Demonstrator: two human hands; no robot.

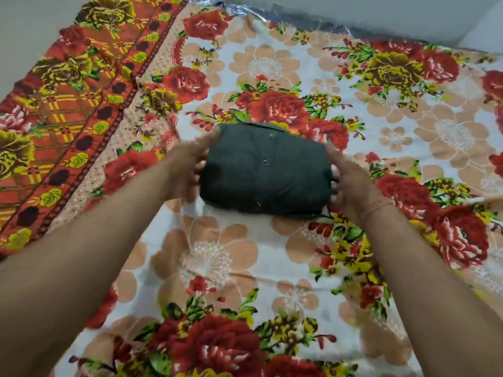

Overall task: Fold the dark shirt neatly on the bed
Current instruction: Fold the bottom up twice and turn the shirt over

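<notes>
My left hand (187, 164) sits at the left short end of the dark, folded, button-front fabric shirt (266, 170). It is smeared with motion blur. The fingers reach the cloth, but I cannot tell whether they are pinching it or only pressing against it.

The shirt lies in the middle of the bed (217, 254), on a floral sheet of red roses and peach blossoms, well clear of the orange checked border band (68, 104) on the left. It is already a compact rectangle. Its long axis runs left to right, straight from 1 hand to the other. The collar (272, 126) is on the far edge, the thick folded edge faces me, and 1 small round button (266, 162) shows on top.

My right hand (351, 183) is at the right short end. Its thumb lies along the upper corner and its fingers curl round the edge, gripping the cloth.

So the bundle lies directly between my 2 hands, each equally near its own end. I judge the folding all but finished. Any squaring-up or lift should come from both ends at once, or the layers may slide apart.
</notes>
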